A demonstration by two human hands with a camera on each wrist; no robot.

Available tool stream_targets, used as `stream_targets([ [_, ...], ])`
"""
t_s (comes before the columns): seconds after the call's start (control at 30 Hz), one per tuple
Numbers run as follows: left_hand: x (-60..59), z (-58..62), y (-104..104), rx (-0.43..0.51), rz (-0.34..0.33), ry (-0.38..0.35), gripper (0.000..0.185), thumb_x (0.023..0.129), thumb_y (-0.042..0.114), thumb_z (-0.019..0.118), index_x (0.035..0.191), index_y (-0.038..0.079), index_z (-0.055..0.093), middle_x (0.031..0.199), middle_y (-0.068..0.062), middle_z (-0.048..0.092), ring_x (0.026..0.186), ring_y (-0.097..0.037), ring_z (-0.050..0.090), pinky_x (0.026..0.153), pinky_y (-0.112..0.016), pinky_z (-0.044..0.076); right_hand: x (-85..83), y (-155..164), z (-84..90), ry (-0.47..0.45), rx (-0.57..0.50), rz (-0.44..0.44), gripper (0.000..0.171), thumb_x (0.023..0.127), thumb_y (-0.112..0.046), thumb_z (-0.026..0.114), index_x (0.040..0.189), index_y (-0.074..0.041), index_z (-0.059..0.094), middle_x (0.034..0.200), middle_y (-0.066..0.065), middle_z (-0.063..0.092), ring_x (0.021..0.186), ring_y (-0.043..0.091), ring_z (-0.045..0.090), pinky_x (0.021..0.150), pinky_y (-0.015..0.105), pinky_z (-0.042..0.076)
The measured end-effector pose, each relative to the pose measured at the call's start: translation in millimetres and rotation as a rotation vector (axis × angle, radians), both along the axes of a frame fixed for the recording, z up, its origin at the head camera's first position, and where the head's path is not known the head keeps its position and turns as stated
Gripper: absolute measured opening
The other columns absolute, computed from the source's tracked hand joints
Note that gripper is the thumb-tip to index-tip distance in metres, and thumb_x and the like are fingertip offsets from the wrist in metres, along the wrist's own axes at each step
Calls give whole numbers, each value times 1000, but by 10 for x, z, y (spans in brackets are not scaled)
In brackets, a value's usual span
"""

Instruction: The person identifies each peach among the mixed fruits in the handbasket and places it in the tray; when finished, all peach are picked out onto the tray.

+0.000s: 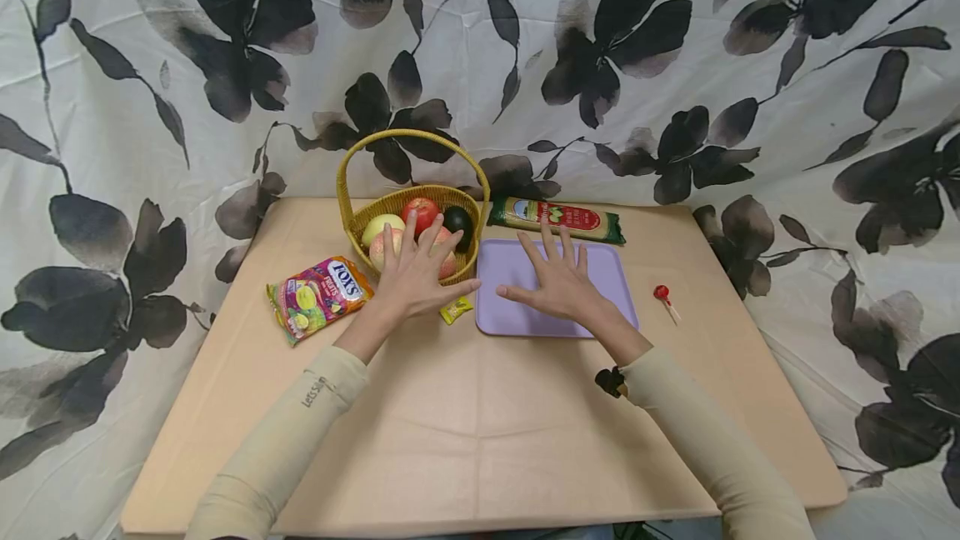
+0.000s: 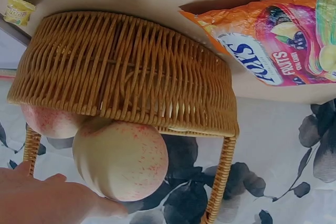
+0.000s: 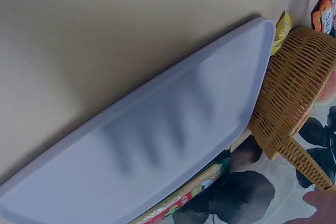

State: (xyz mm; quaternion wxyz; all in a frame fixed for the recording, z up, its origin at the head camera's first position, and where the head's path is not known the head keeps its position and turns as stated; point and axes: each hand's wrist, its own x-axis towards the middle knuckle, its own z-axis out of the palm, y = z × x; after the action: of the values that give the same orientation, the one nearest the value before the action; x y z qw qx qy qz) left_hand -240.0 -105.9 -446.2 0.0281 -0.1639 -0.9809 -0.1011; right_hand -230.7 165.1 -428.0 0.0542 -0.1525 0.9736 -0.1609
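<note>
My left hand [image 1: 414, 277], fingers spread, is over the front of a yellow wicker basket [image 1: 347, 211] and holds nothing. Inside the basket are a red apple [image 1: 422, 212], a yellow-green fruit [image 1: 381, 228], a dark round fruit [image 1: 458, 227] and peaches; one pale peach [image 2: 121, 161] shows large in the left wrist view. With fingers spread, my right hand [image 1: 558, 280] hovers above a lavender tray [image 1: 611, 290], casting a finger-shaped shadow on it in the right wrist view. A small yellow wrapped candy [image 1: 455, 310] lies between basket and tray.
Left of the basket lies a Fox's fruit candy bag [image 1: 318, 297]. Behind the tray is a green-ended pasta packet [image 1: 557, 219]. A red lollipop [image 1: 663, 297] lies to the right on the beige table [image 1: 480, 440]. Floral cloth [image 1: 480, 48] hangs behind.
</note>
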Motion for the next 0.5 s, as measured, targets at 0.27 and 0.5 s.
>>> stream_targets([
  [0.27, -2, 41, -39, 66, 28, 50, 101, 84, 91, 44, 167, 39, 19, 177, -1, -6, 160, -39, -20, 120, -71, -19, -10, 14, 20, 13, 9, 11, 106, 88, -82, 56, 169, -29, 11, 175, 8, -16, 160, 43, -16, 122, 77, 3],
  [0.5, 19, 41, -499, 395, 202, -15, 132, 76, 71, 80, 168, 27, -4, 172, -9, -26, 157, -44, -26, 120, -79, -2, -99, -242, 255, 82, -85, 60, 93, 92, -69, 64, 165, -24, 29, 175, 13, 14, 158, 47, 20, 113, 73, 37],
])
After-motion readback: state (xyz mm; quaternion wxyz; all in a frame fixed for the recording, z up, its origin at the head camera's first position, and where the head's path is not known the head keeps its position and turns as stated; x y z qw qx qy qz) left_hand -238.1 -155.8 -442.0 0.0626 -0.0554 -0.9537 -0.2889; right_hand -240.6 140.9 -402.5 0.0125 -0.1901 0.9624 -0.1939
